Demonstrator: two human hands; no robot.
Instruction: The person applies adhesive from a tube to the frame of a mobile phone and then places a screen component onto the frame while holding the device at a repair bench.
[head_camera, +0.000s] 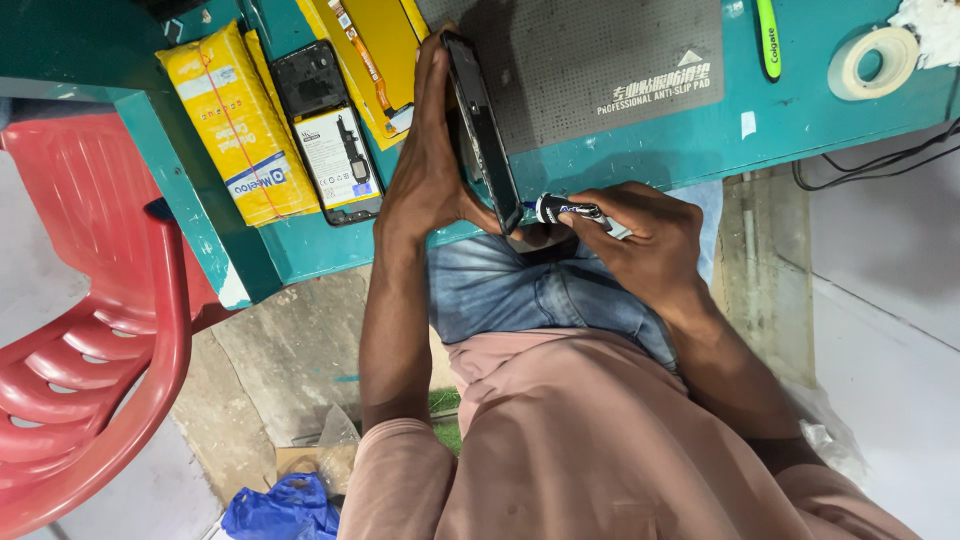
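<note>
Left hand raised, fingers wrapped in a grip; right hand lower — fingers pinched shut, forearms bare.

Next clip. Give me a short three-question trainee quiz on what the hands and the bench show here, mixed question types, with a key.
1. True or false: the left hand holds the dark phone frame flat on the grey anti-slip mat.
2. The right hand holds which item?
A. a small tube with its tip at the frame's lower edge
B. the roll of tape
C. the green toothbrush
3. Fill in: beside the yellow packet on the teal bench lies an opened ____ with its back cover off.

Key: 1 false, it is held on edge; 2 A; 3 phone.
</note>
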